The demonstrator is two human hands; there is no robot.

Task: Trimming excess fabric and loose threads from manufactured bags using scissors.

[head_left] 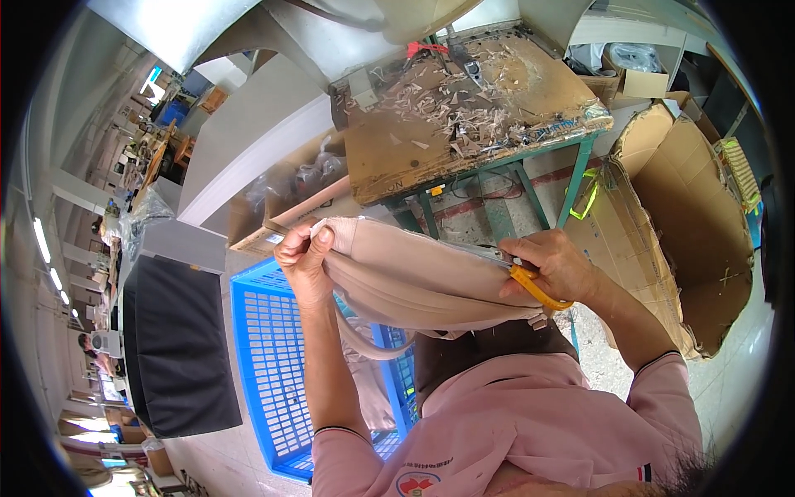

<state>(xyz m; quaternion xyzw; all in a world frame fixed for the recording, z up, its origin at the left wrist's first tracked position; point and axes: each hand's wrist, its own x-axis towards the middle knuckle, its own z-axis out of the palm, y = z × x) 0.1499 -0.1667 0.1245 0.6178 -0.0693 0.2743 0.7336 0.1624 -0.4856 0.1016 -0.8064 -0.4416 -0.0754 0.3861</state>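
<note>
A beige bag (406,286) of soft leather-like material is stretched between my hands in front of my waist. My left hand (305,261) pinches its upper left corner between thumb and fingers. At the right end, my right hand (553,261) is closed round yellow-handled scissors (542,290). Their metal part lies along the bag's upper edge; how far the blades part is hidden. Whether the right fingers also grip the material, I cannot tell. A beige strap (368,346) loops down below the bag's left side.
Below left stands a blue plastic crate (269,364) with beige pieces in it. A green-legged worktable (377,170) ahead bears scattered scraps (451,103) and a dark tool (474,73). An open cardboard box (712,248) stands right; another box (286,211) sits left of the table.
</note>
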